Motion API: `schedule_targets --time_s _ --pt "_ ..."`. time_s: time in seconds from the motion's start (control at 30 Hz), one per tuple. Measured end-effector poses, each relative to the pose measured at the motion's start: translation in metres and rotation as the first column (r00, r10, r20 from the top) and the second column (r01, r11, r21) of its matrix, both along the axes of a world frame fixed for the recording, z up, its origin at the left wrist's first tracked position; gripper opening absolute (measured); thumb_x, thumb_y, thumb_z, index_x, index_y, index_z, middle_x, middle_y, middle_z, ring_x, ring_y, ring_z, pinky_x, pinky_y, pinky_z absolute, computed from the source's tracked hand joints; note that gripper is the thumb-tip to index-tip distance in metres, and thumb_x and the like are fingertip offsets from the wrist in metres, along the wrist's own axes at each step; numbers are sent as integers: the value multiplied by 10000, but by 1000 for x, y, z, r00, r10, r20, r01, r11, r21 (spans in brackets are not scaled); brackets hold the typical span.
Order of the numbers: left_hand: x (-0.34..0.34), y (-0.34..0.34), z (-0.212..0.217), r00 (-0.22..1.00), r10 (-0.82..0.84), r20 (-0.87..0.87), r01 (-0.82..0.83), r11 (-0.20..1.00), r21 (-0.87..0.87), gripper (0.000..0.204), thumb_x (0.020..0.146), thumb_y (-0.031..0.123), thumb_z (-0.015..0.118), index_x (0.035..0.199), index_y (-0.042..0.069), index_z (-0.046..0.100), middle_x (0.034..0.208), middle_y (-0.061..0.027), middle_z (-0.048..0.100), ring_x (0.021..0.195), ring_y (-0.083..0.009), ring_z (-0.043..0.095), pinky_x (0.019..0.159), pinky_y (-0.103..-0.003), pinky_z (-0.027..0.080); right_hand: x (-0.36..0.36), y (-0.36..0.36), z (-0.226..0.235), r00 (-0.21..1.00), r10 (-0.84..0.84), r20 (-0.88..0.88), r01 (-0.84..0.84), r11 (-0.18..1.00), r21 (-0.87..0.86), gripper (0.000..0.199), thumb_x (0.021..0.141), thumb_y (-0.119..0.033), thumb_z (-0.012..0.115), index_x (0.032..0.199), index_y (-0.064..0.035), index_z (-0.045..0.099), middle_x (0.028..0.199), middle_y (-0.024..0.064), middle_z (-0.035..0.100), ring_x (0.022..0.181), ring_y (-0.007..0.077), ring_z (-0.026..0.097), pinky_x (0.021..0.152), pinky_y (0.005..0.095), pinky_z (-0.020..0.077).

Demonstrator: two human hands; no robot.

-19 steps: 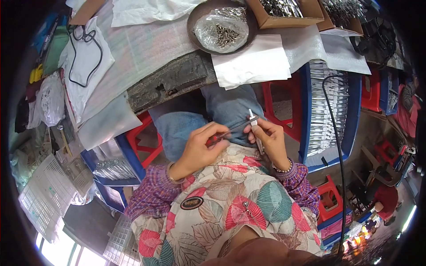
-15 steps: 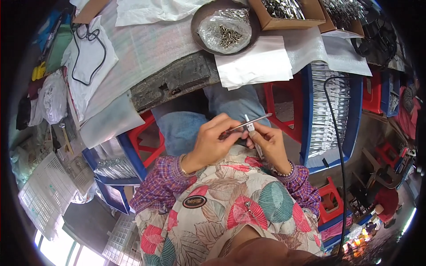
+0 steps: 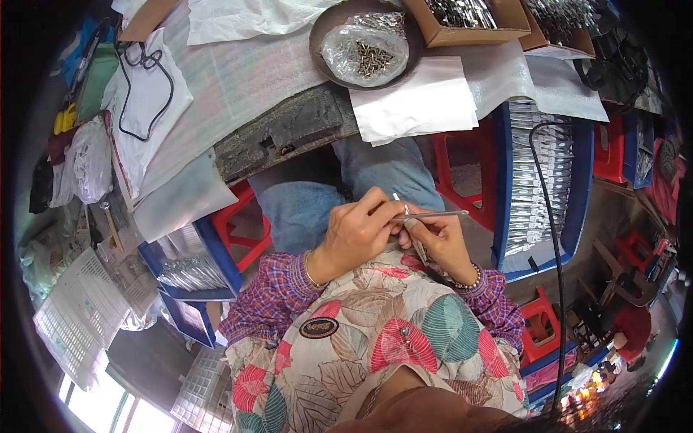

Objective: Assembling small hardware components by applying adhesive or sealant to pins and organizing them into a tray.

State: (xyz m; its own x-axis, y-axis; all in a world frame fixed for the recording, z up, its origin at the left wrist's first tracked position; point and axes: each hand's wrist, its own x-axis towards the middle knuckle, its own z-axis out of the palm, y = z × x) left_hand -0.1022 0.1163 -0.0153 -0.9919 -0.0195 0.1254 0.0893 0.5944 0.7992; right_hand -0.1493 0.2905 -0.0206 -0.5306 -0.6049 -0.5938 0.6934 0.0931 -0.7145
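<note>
Hands — left hand (image 3: 359,234), right hand (image 3: 440,244) — together, pinching a thin metal rod (image 3: 432,214) below the clear screw bag (image 3: 365,49).

rod's (image 3: 433,214) near end hidden (between hands (image 3: 393,234))

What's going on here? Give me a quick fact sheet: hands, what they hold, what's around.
Left hand: pinches a thin metal rod, lying level
Right hand: holds a small metal piece against the rod
Place: over the lap, below the table edge
On table: bowl with bagged screws
Right side: blue tray of metal parts
</note>
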Motion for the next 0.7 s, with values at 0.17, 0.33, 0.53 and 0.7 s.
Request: schedule_targets --time_s 0.17,0.33,0.53,0.7 --pt "-1 0 -3 998 -60 -23 58 995 -83 197 672 6 595 858 70 583 721 -59 491 564 -236 578 488 -336 452 0 1 -1 1000 -8 -13 8 1000 -5 236 913 -25 519 1108 56 623 844 74 666 685 81 594 617 201 501" --pt "1 -3 -11 999 -35 -29 33 998 -50 179 656 -2 600 813 63 546 701 -65 487 558 -241 569 480 -338 436 -7 -3 -1 989 -24 148 26 1000 -13 302 895 -3 535 1189 58 573 896 89 662 705 94 603 646 212 509" --pt "0 -8 -16 999 7 -50 -5 999 36 198 638 -5 631 802 58 539 682 -63 496 562 -236 566 496 -328 440 -5 -2 -9 883 -95 459 153 984 -90 367 890 -17 564 1247 55 517 964 112 662 761 130 634 707 235 527" --pt "-3 -12 -14 987 -93 -133 89 995 -38 204 638 12 653 809 55 552 690 -63 513 561 -229 564 502 -318 444 -5 3 -17 841 -40 539 165 969 -185 362 884 -30 575 1235 52 530 980 115 662 776 127 638 716 237 529"
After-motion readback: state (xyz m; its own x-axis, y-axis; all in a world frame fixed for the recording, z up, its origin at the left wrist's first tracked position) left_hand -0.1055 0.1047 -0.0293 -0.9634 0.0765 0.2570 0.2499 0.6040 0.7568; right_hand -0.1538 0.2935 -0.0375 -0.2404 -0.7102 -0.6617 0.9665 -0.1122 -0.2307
